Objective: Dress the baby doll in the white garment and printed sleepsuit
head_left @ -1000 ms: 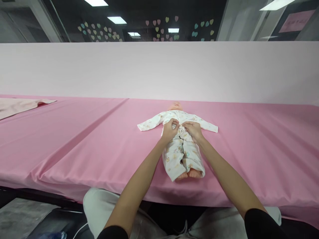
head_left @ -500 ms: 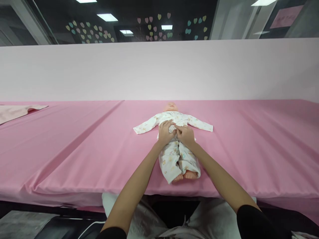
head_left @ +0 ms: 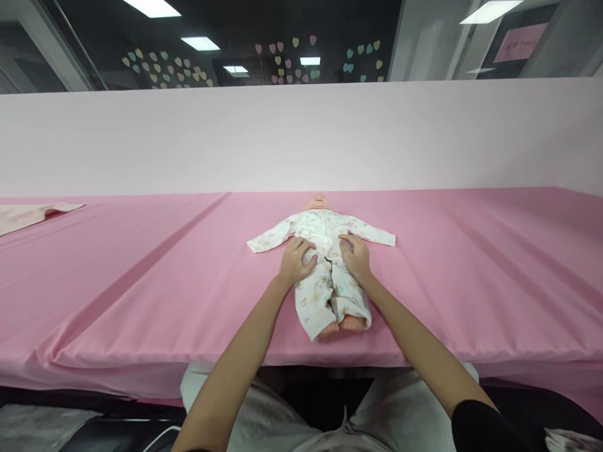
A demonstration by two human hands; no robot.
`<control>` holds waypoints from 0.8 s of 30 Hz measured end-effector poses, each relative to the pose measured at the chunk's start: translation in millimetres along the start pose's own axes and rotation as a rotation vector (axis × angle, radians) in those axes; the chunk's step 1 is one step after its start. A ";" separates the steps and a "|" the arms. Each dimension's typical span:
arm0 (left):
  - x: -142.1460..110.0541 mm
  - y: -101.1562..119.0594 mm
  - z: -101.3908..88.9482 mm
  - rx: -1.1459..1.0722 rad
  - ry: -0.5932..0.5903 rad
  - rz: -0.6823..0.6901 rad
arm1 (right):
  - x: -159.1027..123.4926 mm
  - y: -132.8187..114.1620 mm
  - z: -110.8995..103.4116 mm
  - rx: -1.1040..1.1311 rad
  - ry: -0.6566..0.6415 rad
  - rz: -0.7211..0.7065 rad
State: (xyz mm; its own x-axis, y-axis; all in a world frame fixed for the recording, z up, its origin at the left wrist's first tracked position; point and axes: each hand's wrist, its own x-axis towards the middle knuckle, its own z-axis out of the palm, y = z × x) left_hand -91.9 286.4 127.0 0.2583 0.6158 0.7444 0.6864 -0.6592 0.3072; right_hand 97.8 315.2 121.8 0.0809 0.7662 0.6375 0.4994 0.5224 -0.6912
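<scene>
A baby doll (head_left: 318,201) lies on its back, head toward the wall, in a white printed top (head_left: 321,225) with both sleeves spread wide. Matching white trousers (head_left: 313,300) cover its legs, and its bare feet (head_left: 352,322) show at the cuffs. My left hand (head_left: 298,260) rests at the left side of the doll's waist, thumb apart from the slightly bent fingers. On the other side of the waist, my right hand (head_left: 357,257) touches the top with curved fingers, thumb apart. Between the hands the front of the top is visible.
A pink sheet (head_left: 155,289) covers the wide table, with long creases. At the far left lies a pale pink cloth (head_left: 28,216). Behind the table stands a white wall (head_left: 282,138) below dark glass with heart stickers. My legs are under the front edge.
My hands were together at the middle of the doll's waist, fingers closed. They have separated to either side, uncovering the front of the top. The view has shifted slightly.
</scene>
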 end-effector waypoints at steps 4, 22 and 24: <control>-1.2 -12.0 -6.9 0.104 -0.029 0.090 | -3.5 4.2 -3.2 0.036 0.012 -0.005; 1.9 9.5 2.6 -0.064 0.300 -0.182 | 0.5 13.1 1.2 0.072 0.042 0.129; 4.1 4.4 4.8 -0.097 0.363 -0.271 | 0.2 13.3 1.6 0.070 0.042 0.137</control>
State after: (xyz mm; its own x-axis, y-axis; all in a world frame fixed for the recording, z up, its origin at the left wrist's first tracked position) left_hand -84.6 288.1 128.5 -0.1881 0.5921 0.7836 0.6250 -0.5433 0.5605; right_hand 103.0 322.9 112.2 0.1814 0.8165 0.5481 0.4197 0.4398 -0.7940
